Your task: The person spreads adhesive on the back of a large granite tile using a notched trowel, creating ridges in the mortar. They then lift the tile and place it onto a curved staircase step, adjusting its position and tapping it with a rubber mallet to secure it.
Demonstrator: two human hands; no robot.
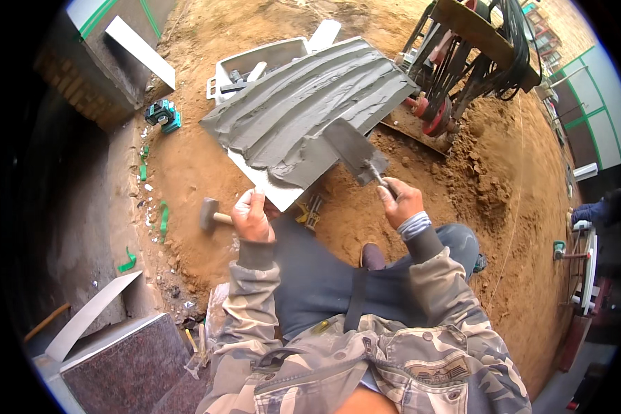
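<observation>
A large tile (277,193) lies tilted in front of me, most of its face coated in wet grey mortar (303,107) spread in long ridges. My left hand (253,217) grips its bare near corner, thumb on top, fingers partly hidden below. In my right hand (401,204) is the handle of a trowel (356,150) with a flat, squarish blade. The blade rests against or just over the mortar near the tile's right edge; I cannot tell whether it touches. A mallet (209,214) lies on the soil beside my left hand.
Behind the tile stands a pale plastic bin (263,54) holding tools. A teal laser level (163,116) sits to its left. A wheeled machine with cables (455,76) stands far right by loose soil (486,165). Stone slabs (127,362) lie near left; a person's leg (597,210) shows at right.
</observation>
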